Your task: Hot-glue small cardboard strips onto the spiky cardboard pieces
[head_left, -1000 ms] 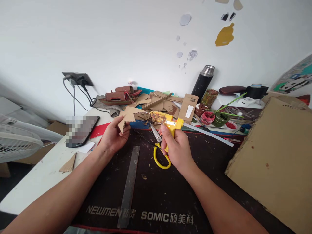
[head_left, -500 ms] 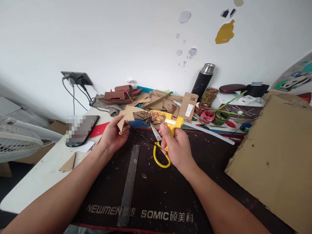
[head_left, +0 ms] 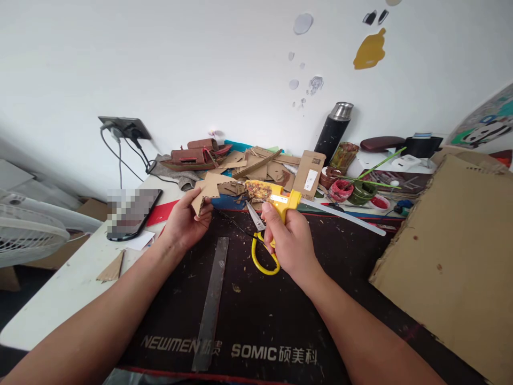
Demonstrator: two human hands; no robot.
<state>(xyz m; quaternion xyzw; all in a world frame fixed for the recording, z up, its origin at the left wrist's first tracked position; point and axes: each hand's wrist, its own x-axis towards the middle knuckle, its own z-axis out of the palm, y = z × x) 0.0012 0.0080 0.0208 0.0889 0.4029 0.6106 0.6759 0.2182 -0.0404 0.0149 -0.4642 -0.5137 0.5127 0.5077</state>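
Fingers of the left hand pinched the cardboard piece at their tips; right hand gripped the glue gun, aimed toward them, contact unclear on my feed. I read it as gluing; next move called for steady aim.

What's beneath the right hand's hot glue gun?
Scissors on the dark desk mat: blade end and part of one yellow loop show. The right hand and hot glue gun hide the rest.
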